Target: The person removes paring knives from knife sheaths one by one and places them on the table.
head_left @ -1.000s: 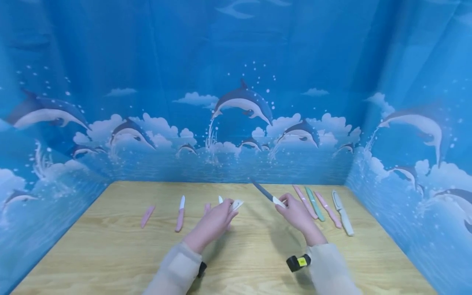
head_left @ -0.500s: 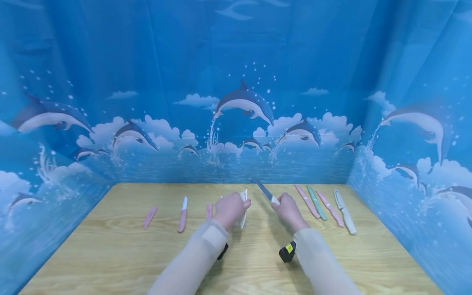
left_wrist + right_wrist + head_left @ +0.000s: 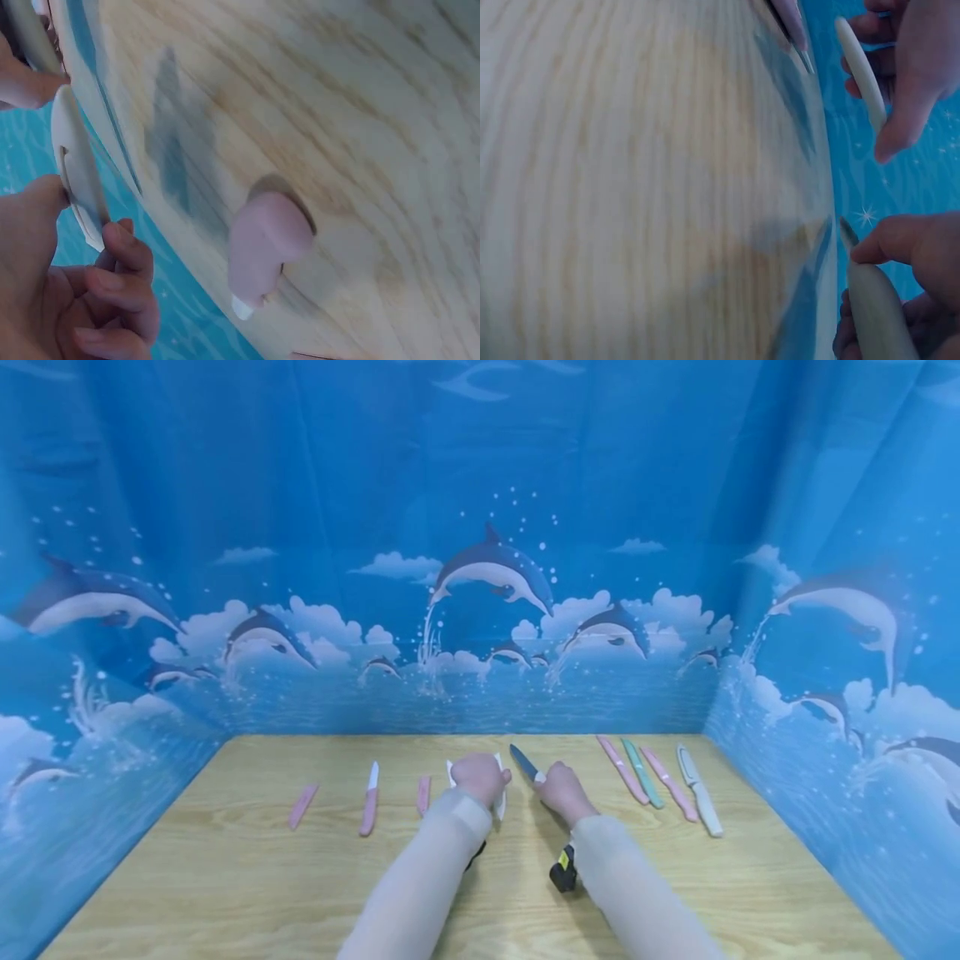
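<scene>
We see the left hand set in a narrow pinch on a white sheath, above the bench. The right hand grips a dark-bladed knife by its pale handle, near the sheath but apart from it. On the bench we find two pink sheaths and a pink-handled knife at left, four knives at right. A blue dolphin-print curtain stands behind.

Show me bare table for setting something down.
Front left: between left sleeve and left edge of the table, nearer than the leftmost knife. Front right: between right sleeve and right edge, nearer than the four knives. Crowded: around those knives, the left hand and right hand.
</scene>
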Motion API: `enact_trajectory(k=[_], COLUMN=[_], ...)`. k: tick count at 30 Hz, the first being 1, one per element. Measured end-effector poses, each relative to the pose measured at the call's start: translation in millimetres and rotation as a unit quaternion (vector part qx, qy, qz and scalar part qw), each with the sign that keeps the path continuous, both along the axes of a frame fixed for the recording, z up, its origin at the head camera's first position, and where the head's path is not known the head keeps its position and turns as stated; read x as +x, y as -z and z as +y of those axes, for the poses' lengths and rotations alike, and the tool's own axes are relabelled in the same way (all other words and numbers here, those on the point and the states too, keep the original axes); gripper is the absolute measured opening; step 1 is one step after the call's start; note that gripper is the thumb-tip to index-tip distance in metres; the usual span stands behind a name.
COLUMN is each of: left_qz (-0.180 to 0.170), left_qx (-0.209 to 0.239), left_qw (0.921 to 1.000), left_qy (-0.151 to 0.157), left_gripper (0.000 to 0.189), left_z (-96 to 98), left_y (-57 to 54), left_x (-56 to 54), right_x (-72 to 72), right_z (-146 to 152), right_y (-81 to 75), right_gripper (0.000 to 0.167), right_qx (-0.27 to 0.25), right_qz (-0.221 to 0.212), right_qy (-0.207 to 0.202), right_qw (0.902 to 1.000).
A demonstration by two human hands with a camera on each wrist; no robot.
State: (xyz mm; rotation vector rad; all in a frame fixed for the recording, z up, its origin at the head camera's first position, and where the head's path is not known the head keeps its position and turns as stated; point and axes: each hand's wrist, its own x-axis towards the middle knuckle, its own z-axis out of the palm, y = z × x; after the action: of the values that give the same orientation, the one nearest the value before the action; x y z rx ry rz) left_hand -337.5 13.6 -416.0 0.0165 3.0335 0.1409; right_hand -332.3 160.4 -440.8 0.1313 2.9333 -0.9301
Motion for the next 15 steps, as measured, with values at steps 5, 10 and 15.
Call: enact_trajectory(k=[5, 10, 15], left_qz=[-0.012, -0.037, -0.049], left_qx=[-0.014, -0.031, -0.051], left_qw=[0.9997, 0.9984, 0.9972], left_qy=[-0.018, -0.031, -0.026], left_gripper=[0.053, 0.047, 0.045], left_z=[1.5, 3.3, 6.1], left_y=[-2.1, 0.5, 6.0], left_x=[-2.9, -3.5, -5.0], right_x=[0.3, 4.2, 5.9], right_z=[-4.4, -5.9, -7.6], right_y=[-0.6, 2.4, 4.6], right_gripper=[0.037, 0.026, 0.021], right_qx=[0.008, -0.007, 0.0], right_qz=[0.004, -0.017, -0.022], right_qy=[-0.007, -0.028, -0.04], right_qw=[0.9999, 0.9994, 0.9989])
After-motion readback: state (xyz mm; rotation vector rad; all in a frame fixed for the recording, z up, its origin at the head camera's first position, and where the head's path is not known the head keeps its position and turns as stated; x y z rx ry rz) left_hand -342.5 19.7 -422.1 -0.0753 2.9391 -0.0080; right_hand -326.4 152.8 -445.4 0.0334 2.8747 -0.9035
